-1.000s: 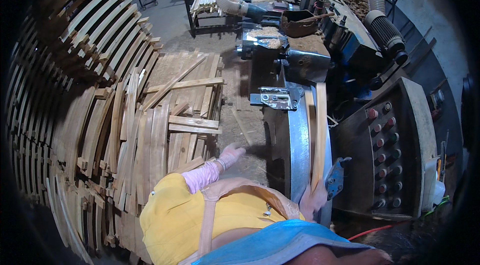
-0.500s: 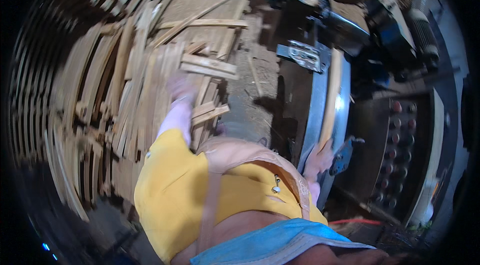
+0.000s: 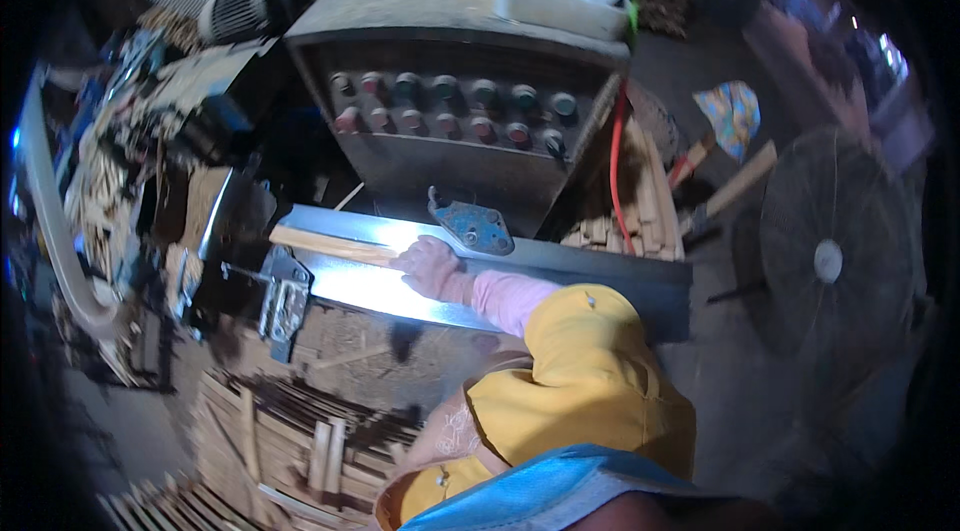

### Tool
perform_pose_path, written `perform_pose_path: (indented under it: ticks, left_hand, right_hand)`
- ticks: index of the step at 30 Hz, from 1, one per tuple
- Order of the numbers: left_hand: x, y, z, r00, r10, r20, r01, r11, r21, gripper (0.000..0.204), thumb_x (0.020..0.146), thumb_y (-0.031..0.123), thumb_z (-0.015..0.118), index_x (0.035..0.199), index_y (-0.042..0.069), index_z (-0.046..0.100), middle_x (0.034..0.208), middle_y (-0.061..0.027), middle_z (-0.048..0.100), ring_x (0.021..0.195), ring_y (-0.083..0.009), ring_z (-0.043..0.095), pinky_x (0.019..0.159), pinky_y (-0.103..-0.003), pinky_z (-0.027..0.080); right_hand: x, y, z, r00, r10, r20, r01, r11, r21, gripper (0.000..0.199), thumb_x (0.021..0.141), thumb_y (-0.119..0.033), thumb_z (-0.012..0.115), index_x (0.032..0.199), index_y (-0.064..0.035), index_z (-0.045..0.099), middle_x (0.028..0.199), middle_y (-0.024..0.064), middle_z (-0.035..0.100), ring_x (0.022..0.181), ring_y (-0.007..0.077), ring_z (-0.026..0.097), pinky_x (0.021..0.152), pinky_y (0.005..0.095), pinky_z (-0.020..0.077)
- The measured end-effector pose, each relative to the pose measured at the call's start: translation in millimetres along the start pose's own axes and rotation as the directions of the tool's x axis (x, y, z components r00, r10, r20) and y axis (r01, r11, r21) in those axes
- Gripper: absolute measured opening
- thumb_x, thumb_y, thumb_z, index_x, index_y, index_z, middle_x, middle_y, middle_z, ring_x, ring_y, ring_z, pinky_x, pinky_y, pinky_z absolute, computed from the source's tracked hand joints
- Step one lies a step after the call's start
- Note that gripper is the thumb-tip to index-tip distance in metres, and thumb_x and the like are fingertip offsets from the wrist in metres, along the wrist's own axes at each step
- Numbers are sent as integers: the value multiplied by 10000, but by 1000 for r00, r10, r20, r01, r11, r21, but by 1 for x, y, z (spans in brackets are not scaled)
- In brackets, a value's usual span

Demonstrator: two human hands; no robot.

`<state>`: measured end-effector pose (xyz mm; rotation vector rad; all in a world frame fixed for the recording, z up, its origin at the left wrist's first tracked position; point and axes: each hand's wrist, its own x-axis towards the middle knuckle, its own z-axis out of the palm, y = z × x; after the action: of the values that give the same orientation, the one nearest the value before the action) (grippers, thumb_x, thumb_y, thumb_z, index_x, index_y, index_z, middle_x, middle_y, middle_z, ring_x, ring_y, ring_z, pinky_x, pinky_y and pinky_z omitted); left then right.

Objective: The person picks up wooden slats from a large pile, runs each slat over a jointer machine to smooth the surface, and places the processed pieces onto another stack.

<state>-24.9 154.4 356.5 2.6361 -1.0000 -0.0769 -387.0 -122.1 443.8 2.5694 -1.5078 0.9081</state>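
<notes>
My right hand (image 3: 432,269) is closed over the near end of a narrow wooden strip (image 3: 335,243), which lies along the shiny metal bed (image 3: 400,299) of a machine. The strip's other end reaches toward the dark machine head at the left. Just beyond my hand, a blue metal bracket (image 3: 475,228) stands on the bed. Along the bed's near side, by the machine head, a metal plate fitting (image 3: 287,299) sticks out. My left hand is out of the picture.
A control box (image 3: 460,96) with rows of round buttons stands behind the bed, a white tray (image 3: 560,11) on top. A red cable (image 3: 616,166) hangs down its side. At the right is a round fan (image 3: 828,261). Stacked wood (image 3: 330,456) lies below.
My view has swung to the right, from the wood stacks to the control box. The left hand, earlier over the stack, has left the picture. My right hand stays on the wooden strip.
</notes>
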Motion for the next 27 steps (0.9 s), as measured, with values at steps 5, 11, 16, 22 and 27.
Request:
perform_pose_path:
  ticks: [5, 11, 16, 22, 27]
  left_hand:
    - [17, 63, -10, 972, 153, 179, -95, 950, -296, 492, 978, 197, 587, 1432, 7, 555, 1378, -164, 623, 1297, -290, 562, 1139, -366, 394]
    - [46, 142, -46, 923, 332, 193, -156, 784, -601, 523, 973, 207, 623, 1438, -18, 539, 1357, -157, 631, 1267, -274, 579, 1097, -357, 436]
    - [30, 224, -71, 859, 428, 281, -30, 590, -807, 554, 968, 216, 653, 1443, -39, 525, 1340, -152, 638, 1242, -260, 593, 1061, -350, 471]
    - [-28, 228, -33, 712, 436, 551, 415, 372, -830, 694, 946, 276, 664, 1520, -42, 437, 1448, -211, 596, 1306, -276, 595, 1100, -368, 462]
    - [-51, 138, -12, 769, 190, 610, 239, 800, -551, 710, 890, 431, 671, 1453, 17, 551, 1407, -213, 630, 1311, -338, 604, 1107, -379, 458]
  right_hand:
    - [64, -27, 46, 935, 115, 336, -115, 993, -18, 342, 903, -287, 589, 1193, -183, 739, 1056, 65, 747, 1026, 253, 648, 932, 429, 477]
    - [103, -106, 33, 763, -56, 644, -419, 716, 558, 753, 910, -577, 640, 1542, -200, 480, 1227, 234, 669, 1188, 424, 590, 1059, 560, 422]
    - [0, -96, -37, 859, -193, 475, -187, 743, 642, 454, 898, -372, 685, 1280, -128, 657, 1079, 198, 718, 1014, 389, 673, 847, 502, 525]
    - [-148, -14, -168, 729, 394, 560, -454, 890, -35, 611, 813, -276, 779, 1380, -109, 624, 1215, 193, 691, 1119, 412, 637, 972, 501, 511]
    - [-159, -3, -146, 885, 357, 298, -307, 930, -203, 456, 864, -231, 684, 1292, -81, 640, 1116, 204, 696, 940, 457, 658, 782, 567, 524]
